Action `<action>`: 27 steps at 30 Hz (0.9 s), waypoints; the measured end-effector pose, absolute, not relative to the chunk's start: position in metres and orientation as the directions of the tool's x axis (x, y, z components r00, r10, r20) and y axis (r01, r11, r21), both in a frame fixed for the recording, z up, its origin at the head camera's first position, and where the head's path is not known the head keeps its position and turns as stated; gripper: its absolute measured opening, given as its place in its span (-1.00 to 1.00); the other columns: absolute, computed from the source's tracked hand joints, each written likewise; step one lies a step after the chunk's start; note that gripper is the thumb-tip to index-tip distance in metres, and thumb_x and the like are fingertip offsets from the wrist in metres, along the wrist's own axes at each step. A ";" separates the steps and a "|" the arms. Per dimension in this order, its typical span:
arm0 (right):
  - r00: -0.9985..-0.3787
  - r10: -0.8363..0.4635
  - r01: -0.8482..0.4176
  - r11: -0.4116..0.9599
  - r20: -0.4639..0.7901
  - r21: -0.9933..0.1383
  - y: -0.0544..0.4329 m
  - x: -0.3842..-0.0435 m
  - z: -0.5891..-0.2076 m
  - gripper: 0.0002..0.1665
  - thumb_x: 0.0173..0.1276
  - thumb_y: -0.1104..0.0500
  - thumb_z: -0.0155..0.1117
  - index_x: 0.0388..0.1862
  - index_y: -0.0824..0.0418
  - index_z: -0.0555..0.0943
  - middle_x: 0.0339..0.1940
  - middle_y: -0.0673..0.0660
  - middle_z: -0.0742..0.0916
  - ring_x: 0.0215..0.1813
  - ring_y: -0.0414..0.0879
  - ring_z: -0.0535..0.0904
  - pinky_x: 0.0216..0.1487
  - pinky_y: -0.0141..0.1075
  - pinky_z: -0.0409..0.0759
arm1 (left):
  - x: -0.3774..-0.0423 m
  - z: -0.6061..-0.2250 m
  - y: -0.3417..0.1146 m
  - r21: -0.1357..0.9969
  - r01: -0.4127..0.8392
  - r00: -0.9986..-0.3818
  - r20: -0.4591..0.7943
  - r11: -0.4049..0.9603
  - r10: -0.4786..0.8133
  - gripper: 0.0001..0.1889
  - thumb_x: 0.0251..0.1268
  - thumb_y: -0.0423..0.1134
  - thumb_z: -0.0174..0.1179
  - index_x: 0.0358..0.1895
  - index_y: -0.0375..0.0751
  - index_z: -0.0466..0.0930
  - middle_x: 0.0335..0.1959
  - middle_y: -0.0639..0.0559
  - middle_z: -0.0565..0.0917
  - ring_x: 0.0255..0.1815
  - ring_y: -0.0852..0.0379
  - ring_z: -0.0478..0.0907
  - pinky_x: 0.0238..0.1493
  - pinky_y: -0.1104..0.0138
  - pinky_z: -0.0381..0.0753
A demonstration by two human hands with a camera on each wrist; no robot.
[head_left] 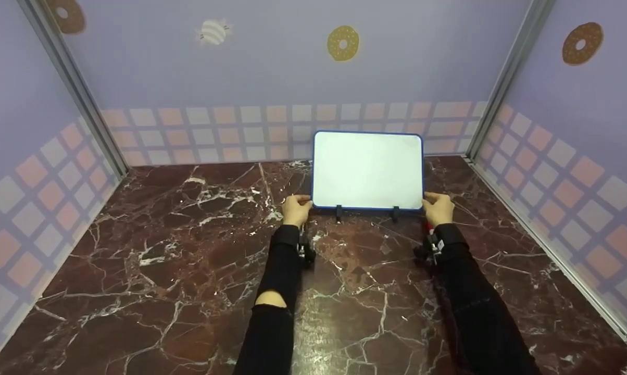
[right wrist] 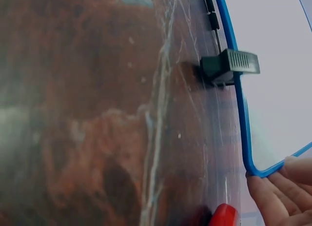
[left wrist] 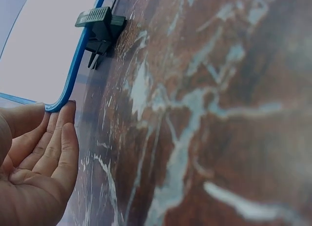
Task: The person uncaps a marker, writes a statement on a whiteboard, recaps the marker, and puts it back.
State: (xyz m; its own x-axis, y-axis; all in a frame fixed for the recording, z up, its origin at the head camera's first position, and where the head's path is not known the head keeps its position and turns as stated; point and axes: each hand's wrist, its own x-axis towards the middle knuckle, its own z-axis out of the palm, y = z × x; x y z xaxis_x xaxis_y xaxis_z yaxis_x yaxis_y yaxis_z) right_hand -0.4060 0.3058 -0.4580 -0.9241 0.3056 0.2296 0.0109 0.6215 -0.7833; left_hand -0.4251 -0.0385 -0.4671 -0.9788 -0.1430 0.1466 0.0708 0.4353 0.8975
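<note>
A small whiteboard (head_left: 368, 171) with a blue frame stands tilted back on a dark stand, whose two clips (head_left: 339, 212) hold its lower edge. At the board's lower left corner, my left hand (head_left: 296, 209) pinches the frame. The left wrist view shows that thumb (left wrist: 27, 119) at the front, with the fingers (left wrist: 62, 153) behind and below the corner. My right hand (head_left: 439, 209) pinches the lower right corner. In the right wrist view, its fingers (right wrist: 270, 199) reach under the frame, and one stand clip (right wrist: 236, 64) grips the lower edge nearby.
A red rounded thing (right wrist: 224, 216), mostly cut off, lies near my right hand. The dark red marbled tabletop (head_left: 188, 271) spreads around the board. Behind it rises a lilac wall (head_left: 272, 67) with printed squares; side walls (head_left: 568, 130) close off left and right.
</note>
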 end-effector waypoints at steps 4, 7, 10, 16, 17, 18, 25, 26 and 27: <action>-0.920 0.294 -0.034 0.597 0.258 -0.802 0.308 -0.404 -0.460 -0.61 0.42 0.33 0.19 0.16 0.50 0.58 0.04 0.48 0.69 -0.04 0.30 0.70 -0.37 -0.59 0.52 | -0.423 -0.467 -0.046 0.886 0.056 -0.983 0.131 0.460 -0.132 -0.76 0.36 -0.35 0.23 0.00 -0.38 0.70 -0.14 -0.27 0.75 -0.07 -0.15 0.69 0.06 0.13 0.66; -0.924 0.278 -0.061 0.569 0.262 -0.820 0.310 -0.402 -0.462 -0.63 0.40 0.34 0.23 0.12 0.53 0.59 0.02 0.51 0.69 -0.05 0.31 0.70 -0.39 -0.63 0.57 | -0.422 -0.467 -0.053 0.886 0.059 -0.986 0.125 0.460 -0.113 -0.78 0.33 -0.36 0.26 -0.05 -0.41 0.71 -0.18 -0.28 0.76 -0.14 -0.14 0.73 -0.08 0.23 0.72; -0.929 0.266 -0.080 0.532 0.256 -0.843 0.313 -0.401 -0.463 -0.66 0.38 0.37 0.25 0.07 0.56 0.60 0.01 0.53 0.68 -0.05 0.29 0.71 -0.23 -0.42 0.75 | -0.422 -0.466 -0.060 0.910 0.051 -0.991 0.096 0.411 -0.089 -0.79 0.30 -0.41 0.27 -0.08 -0.48 0.70 -0.18 -0.34 0.75 -0.16 -0.15 0.75 -0.24 0.34 0.75; -0.957 0.222 -0.075 0.430 0.186 -0.900 0.315 -0.398 -0.461 -0.70 0.33 0.40 0.29 -0.02 0.59 0.62 -0.15 0.38 0.75 -0.38 -0.15 0.75 -0.29 -0.39 0.77 | -0.416 -0.460 -0.078 0.904 0.032 -0.999 0.045 0.426 -0.018 -0.78 0.30 -0.44 0.25 -0.06 -0.53 0.67 -0.13 -0.39 0.73 -0.12 -0.15 0.74 -0.24 0.40 0.75; -0.962 0.211 -0.071 0.410 0.170 -0.909 0.314 -0.397 -0.460 -0.70 0.32 0.40 0.30 -0.03 0.61 0.62 -0.18 0.33 0.76 -0.41 -0.20 0.74 -0.32 -0.41 0.77 | -0.414 -0.459 -0.082 0.900 0.030 -0.999 0.034 0.435 -0.003 -0.78 0.31 -0.44 0.25 -0.05 -0.53 0.67 -0.12 -0.38 0.73 -0.11 -0.15 0.74 -0.21 0.39 0.75; -0.968 0.197 -0.070 0.390 0.157 -0.918 0.313 -0.396 -0.458 -0.69 0.32 0.40 0.31 -0.03 0.62 0.61 -0.21 0.27 0.76 -0.43 -0.24 0.73 -0.33 -0.42 0.76 | -0.412 -0.457 -0.086 0.896 0.032 -1.000 0.028 0.443 0.014 -0.77 0.31 -0.43 0.25 -0.05 -0.53 0.66 -0.11 -0.38 0.73 -0.11 -0.14 0.73 -0.20 0.38 0.75; -0.986 0.119 -0.072 0.344 0.119 -0.936 0.298 -0.392 -0.454 -0.71 0.30 0.45 0.30 -0.08 0.68 0.57 -0.24 0.23 0.73 -0.42 -0.20 0.72 -0.20 -0.21 0.80 | -0.399 -0.453 -0.113 0.940 -0.008 -0.991 -0.054 0.342 0.124 -0.72 0.34 -0.49 0.19 0.04 -0.64 0.55 -0.05 -0.45 0.66 -0.19 -0.04 0.73 -0.03 0.29 0.77; -0.987 0.107 -0.073 0.348 0.117 -0.935 0.296 -0.392 -0.454 -0.73 0.30 0.45 0.29 -0.10 0.68 0.57 -0.23 0.26 0.73 -0.42 -0.20 0.72 -0.19 -0.19 0.80 | -0.396 -0.454 -0.117 0.937 -0.011 -0.989 -0.061 0.348 0.132 -0.71 0.34 -0.49 0.19 0.04 -0.64 0.54 -0.04 -0.45 0.66 -0.21 0.00 0.72 -0.04 0.31 0.77; -0.988 0.098 -0.074 0.357 0.116 -0.931 0.293 -0.391 -0.455 -0.74 0.30 0.46 0.29 -0.12 0.68 0.57 -0.22 0.28 0.74 -0.42 -0.20 0.72 -0.19 -0.19 0.80 | -0.394 -0.454 -0.121 0.931 -0.006 -0.988 -0.061 0.364 0.141 -0.71 0.35 -0.48 0.19 0.05 -0.63 0.54 -0.03 -0.45 0.66 -0.22 0.03 0.72 -0.04 0.33 0.77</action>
State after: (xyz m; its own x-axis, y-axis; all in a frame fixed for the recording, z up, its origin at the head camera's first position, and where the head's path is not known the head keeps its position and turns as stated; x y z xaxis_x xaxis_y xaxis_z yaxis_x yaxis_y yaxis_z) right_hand -0.3912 0.2934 -0.4549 -0.9884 0.0978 0.1165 -0.0744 0.3572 -0.9311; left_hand -0.3937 -0.1214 -0.4543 -0.9880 0.1415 -0.0614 -0.0057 0.3644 0.9312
